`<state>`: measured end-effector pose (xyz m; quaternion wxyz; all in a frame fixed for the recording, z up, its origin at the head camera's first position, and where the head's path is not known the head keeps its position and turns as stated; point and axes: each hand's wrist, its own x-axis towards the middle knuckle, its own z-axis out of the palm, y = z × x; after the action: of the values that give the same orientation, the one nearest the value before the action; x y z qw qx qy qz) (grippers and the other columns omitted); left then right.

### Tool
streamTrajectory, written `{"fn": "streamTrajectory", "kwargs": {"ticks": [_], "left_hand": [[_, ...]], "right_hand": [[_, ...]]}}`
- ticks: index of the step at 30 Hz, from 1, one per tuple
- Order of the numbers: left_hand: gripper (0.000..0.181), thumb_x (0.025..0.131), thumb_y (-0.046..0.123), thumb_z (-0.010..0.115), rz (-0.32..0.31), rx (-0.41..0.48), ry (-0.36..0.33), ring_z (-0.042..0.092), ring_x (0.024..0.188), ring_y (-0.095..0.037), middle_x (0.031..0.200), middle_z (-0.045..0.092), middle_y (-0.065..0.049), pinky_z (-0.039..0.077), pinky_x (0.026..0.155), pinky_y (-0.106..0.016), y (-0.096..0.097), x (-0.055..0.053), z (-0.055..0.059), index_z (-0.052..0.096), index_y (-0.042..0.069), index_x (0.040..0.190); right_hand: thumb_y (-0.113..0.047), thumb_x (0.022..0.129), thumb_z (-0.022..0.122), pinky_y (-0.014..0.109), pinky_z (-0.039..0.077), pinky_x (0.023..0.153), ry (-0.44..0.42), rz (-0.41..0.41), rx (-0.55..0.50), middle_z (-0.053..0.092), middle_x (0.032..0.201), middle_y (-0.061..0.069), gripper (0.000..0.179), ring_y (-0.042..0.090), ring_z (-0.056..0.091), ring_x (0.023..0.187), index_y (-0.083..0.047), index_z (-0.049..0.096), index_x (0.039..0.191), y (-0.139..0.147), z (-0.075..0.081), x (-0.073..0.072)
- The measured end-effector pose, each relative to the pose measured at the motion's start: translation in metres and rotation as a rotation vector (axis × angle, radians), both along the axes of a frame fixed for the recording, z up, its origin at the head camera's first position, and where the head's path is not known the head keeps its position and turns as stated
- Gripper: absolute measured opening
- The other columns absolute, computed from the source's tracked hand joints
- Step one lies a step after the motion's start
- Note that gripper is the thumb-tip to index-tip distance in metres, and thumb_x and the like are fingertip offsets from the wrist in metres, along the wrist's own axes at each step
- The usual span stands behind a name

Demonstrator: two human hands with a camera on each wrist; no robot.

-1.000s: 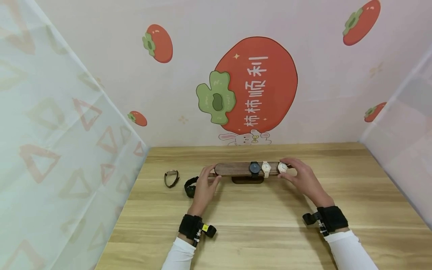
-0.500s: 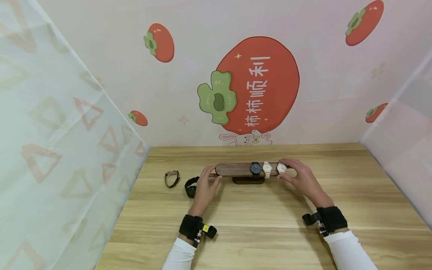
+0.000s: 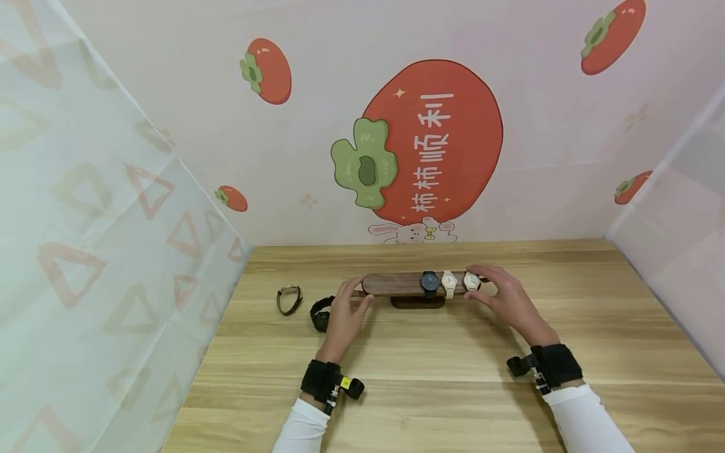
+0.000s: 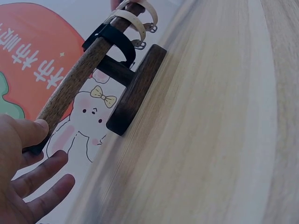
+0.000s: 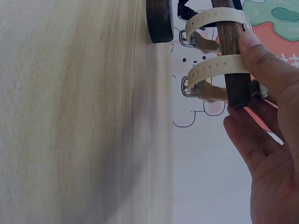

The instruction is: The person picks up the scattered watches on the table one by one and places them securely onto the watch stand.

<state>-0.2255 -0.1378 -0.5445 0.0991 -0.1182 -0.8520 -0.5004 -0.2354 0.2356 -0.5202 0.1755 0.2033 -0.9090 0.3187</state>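
A dark wooden watch stand (image 3: 391, 284) holds a black watch (image 3: 430, 282) and two cream-strapped watches, one in the middle (image 3: 449, 280) and one at the right end (image 3: 471, 281). My left hand (image 3: 344, 314) pinches the stand's left end between thumb and forefinger; its other fingers spread loose in the left wrist view. At the opposite end my right hand (image 3: 512, 302) holds the outer cream-strapped watch (image 5: 219, 65), thumb on the near side and fingers around the face. Both cream straps loop under the bar, their buckles hanging below it. The stand's base (image 4: 135, 93) rests on the table.
Left of the stand, a thin-strapped watch (image 3: 289, 300) lies on the wooden table (image 3: 419, 402). A bulky black watch (image 3: 319, 314) lies beside my left hand, partly hidden by it. A printed backdrop (image 3: 544, 138) rises behind the table's far edge.
The right-end cream-strapped watch has slid slightly left along the bar with my right hand, closer to the middle one. My left hand keeps its grip on the stand's end.
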Motion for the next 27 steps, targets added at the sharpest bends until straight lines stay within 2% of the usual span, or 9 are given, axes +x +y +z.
{"fn": "streamTrajectory", "kwargs": {"ticks": [8, 19, 27], "left_hand": [[0.052, 0.105, 0.022, 0.070, -0.001, -0.005, 0.003, 0.066, 0.121, -0.025, 0.152, 0.057, -0.009, 0.063, 0.099, -0.039, 0.0005, 0.0004, 0.0015, 0.054, 0.016, 0.155], [0.052, 0.105, 0.023, 0.070, 0.007, -0.009, -0.001, 0.067, 0.121, -0.025, 0.152, 0.057, -0.009, 0.063, 0.099, -0.039, 0.0002, -0.0008, 0.0011, 0.054, 0.017, 0.155], [0.052, 0.105, 0.022, 0.070, 0.008, -0.011, 0.003, 0.067, 0.121, -0.025, 0.152, 0.058, -0.009, 0.064, 0.098, -0.039, 0.0003, -0.0001, 0.0021, 0.055, 0.016, 0.154]], "right_hand": [[-0.013, 0.081, 0.093, 0.057, 0.061, 0.090, 0.026, 0.010, -0.003, 0.070, 0.136, 0.021, 0.064, 0.036, 0.068, 0.109, -0.002, 0.068, 0.139, 0.0011, -0.0007, -0.0016], [-0.015, 0.081, 0.092, 0.057, 0.060, 0.094, 0.020, 0.014, 0.006, 0.069, 0.139, 0.021, 0.065, 0.039, 0.068, 0.114, -0.002, 0.068, 0.140, 0.0004, 0.0000, -0.0026], [-0.014, 0.081, 0.092, 0.056, 0.060, 0.090, 0.043, 0.018, -0.002, 0.070, 0.137, 0.020, 0.064, 0.038, 0.069, 0.111, -0.003, 0.069, 0.139, -0.0004, -0.0007, -0.0029]]}}
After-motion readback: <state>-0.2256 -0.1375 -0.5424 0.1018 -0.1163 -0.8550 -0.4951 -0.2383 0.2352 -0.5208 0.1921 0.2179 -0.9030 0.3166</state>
